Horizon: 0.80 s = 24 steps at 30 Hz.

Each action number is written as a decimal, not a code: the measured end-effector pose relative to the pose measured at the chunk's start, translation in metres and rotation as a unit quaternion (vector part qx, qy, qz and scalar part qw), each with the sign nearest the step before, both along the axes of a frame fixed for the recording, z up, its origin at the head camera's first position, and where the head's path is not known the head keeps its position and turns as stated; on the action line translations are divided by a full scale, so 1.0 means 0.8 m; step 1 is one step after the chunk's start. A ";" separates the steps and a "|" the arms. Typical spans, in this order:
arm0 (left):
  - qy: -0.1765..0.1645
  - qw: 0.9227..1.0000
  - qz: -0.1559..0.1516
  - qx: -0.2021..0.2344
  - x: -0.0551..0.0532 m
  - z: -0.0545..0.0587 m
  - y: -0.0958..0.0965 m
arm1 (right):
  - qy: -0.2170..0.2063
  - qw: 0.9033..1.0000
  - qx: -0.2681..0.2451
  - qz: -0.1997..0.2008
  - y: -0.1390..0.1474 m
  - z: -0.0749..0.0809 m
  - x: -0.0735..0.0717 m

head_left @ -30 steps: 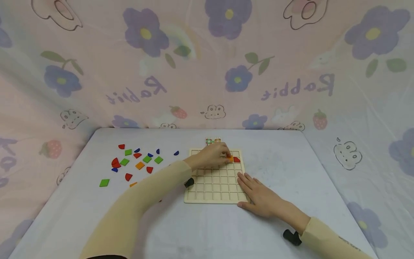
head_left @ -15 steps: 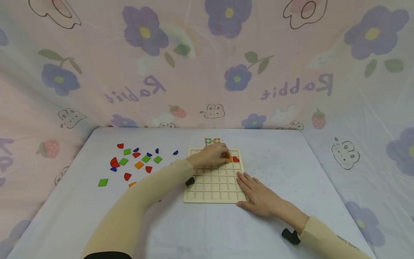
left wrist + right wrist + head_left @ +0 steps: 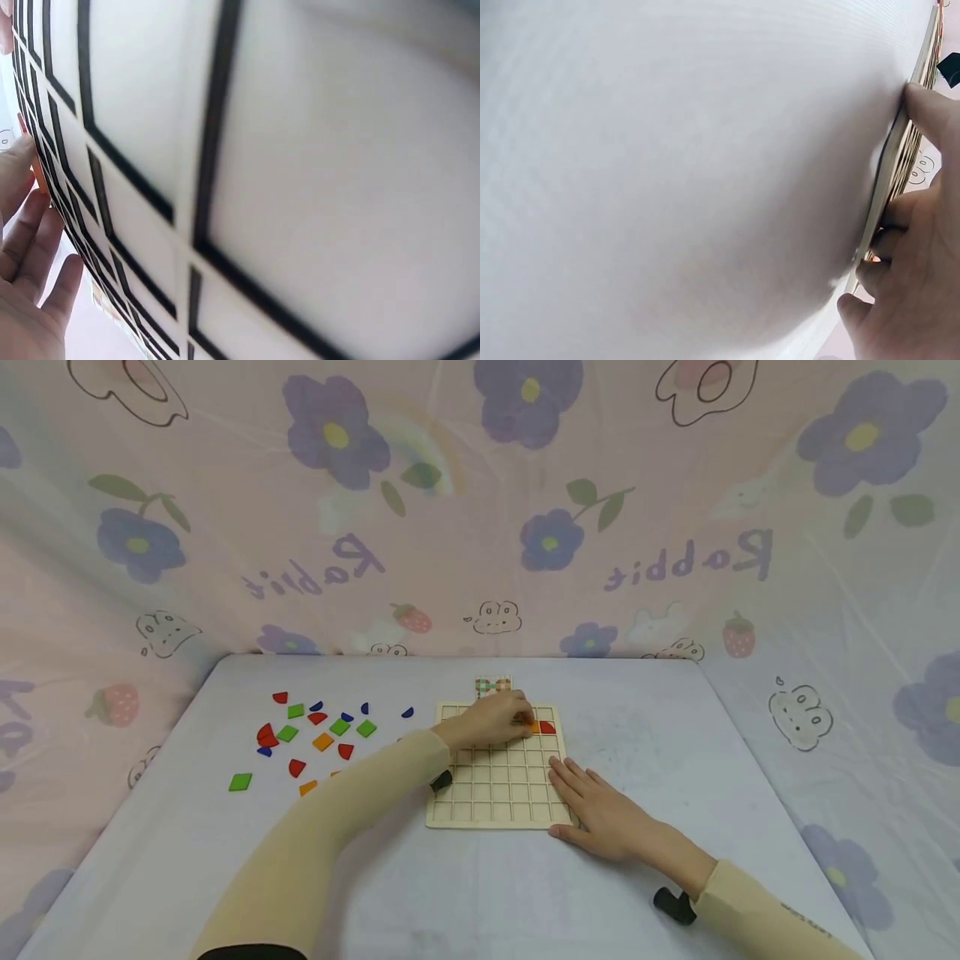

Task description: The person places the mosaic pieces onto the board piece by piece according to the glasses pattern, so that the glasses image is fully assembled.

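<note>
- A white-covered table (image 3: 660,777) bears everything, with a pink floral fabric (image 3: 465,560) hanging behind it.
- On it lies a pale, square, wood-like board (image 3: 481,792), ridged into a grid of cells.
- The right hand (image 3: 602,812) rests on the board's right edge, fingers extended, apparently steadying it.
- The left hand (image 3: 492,717) reaches over the upper cells, thumb and fingertips together on an orange flat piece.
- A small checked, patterned card (image 3: 492,683) lies just beyond the board's far edge.
- That orange flat piece (image 3: 536,727) is in the second row from the far edge; whether it sits fully down is hidden. Seating it seems the step in hand; the next move calls for a light press, then a release without dragging it.
- A red, rounded-edged piece (image 3: 547,727) occupies the cell immediately to its right.
- Loose green squares (image 3: 240,782), red wedges (image 3: 297,768) and tiny blue half-discs (image 3: 407,712) lie scattered left of the board.
</note>
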<state>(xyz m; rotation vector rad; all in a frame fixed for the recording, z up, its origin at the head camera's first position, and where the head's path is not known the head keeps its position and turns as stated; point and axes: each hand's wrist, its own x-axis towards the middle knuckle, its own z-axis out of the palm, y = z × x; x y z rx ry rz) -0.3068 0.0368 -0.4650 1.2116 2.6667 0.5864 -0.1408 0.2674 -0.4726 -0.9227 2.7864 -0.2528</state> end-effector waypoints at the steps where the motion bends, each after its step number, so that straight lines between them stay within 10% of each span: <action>1: -0.004 1.000 0.003 0.001 -0.001 0.001 -0.001 | 0.000 1.000 0.000 0.000 0.000 0.000 0.000; 10: -0.017 0.999 0.024 0.039 -0.001 0.026 -0.034 | 0.000 1.000 -0.002 -0.002 -0.001 0.001 0.000; 24: 0.037 0.993 0.069 0.090 0.006 0.065 -0.172 | 0.012 1.000 -0.005 -0.004 -0.001 -0.002 0.001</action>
